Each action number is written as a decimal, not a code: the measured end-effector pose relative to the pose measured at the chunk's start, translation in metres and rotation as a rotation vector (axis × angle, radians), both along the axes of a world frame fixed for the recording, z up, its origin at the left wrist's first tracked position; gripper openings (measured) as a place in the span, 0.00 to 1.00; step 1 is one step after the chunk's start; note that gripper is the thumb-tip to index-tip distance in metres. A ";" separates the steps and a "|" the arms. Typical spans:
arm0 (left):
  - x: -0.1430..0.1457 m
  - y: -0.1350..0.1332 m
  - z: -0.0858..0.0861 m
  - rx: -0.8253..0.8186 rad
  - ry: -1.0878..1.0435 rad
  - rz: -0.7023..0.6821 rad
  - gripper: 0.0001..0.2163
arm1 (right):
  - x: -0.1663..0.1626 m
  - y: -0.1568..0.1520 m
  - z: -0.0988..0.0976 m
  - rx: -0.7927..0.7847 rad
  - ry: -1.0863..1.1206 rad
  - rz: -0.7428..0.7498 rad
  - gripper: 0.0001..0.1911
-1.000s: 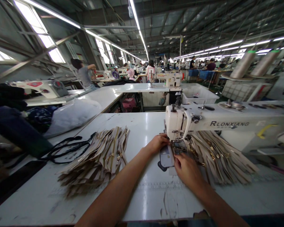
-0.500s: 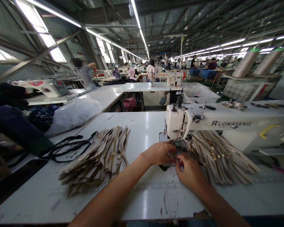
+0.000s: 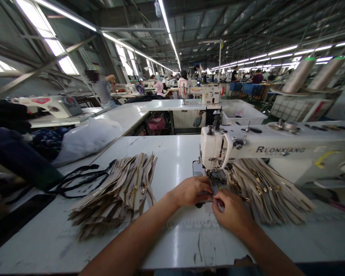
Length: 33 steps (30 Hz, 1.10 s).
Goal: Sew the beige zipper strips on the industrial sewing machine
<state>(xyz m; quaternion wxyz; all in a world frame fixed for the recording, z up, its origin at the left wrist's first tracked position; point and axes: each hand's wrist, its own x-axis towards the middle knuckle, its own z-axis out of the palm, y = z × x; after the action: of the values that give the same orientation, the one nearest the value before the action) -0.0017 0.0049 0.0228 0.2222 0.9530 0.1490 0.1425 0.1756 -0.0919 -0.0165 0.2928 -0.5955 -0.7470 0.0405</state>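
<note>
Glossy white worktable (image 3: 166, 153), left to right: a fanned pile of beige fabric strips with gold-coloured metal fittings (image 3: 126, 188); left hand (image 3: 191, 190) and right hand (image 3: 231, 211), fingers curled close, grip unclear from here, by a white metal sewing machine (image 3: 264, 147); another beige pile (image 3: 268, 191). Seemingly positioning work; next calls for steady fingertips.

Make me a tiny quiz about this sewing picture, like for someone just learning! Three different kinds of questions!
1. What word is printed on the nearest sewing machine?
2. True or false: the left hand is close beside the right hand.
3. Which zipper pile is nearer the right hand?
A. The left pile
B. The right pile

Key: 1. RLONXIANG; 2. True; 3. B
</note>
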 end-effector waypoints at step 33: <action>0.009 -0.008 -0.009 0.277 0.119 0.302 0.10 | -0.012 0.009 0.011 -0.085 -0.316 -0.142 0.17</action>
<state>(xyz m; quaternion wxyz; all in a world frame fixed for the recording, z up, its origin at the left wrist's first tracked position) 0.0073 -0.0035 0.0135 0.0562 0.9480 0.2818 0.1367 0.1634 -0.0831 -0.0056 0.1484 -0.6577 -0.7373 -0.0428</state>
